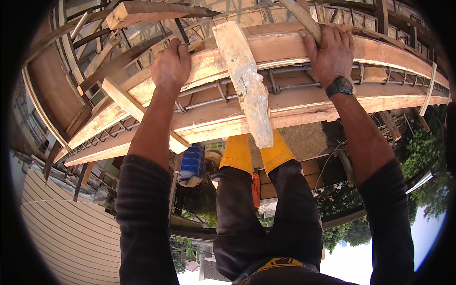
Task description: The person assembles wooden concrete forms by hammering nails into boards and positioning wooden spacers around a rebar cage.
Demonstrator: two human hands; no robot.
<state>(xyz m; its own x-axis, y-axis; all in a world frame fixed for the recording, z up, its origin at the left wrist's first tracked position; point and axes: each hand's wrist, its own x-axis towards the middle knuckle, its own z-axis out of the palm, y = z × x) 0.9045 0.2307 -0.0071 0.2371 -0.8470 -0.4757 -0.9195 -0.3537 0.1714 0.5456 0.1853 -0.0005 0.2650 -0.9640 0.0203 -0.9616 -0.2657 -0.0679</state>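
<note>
Two long wooden formwork boards run side by side, with a rebar cage between them. My left hand is closed at the upper edge of the far board; its curled fingers hide what they hold, if anything. Farther right, my right hand presses against the same board. Its thumb and fingers straddle the lower end of a wooden batten. Between my hands, a rough, cement-stained wood piece lies across both boards, its near end overhanging the near board.
A thin wooden crosspiece spans the boards at left, another at far right. A squared timber juts in at upper left. Below are my yellow boots, a blue container and a ribbed roof.
</note>
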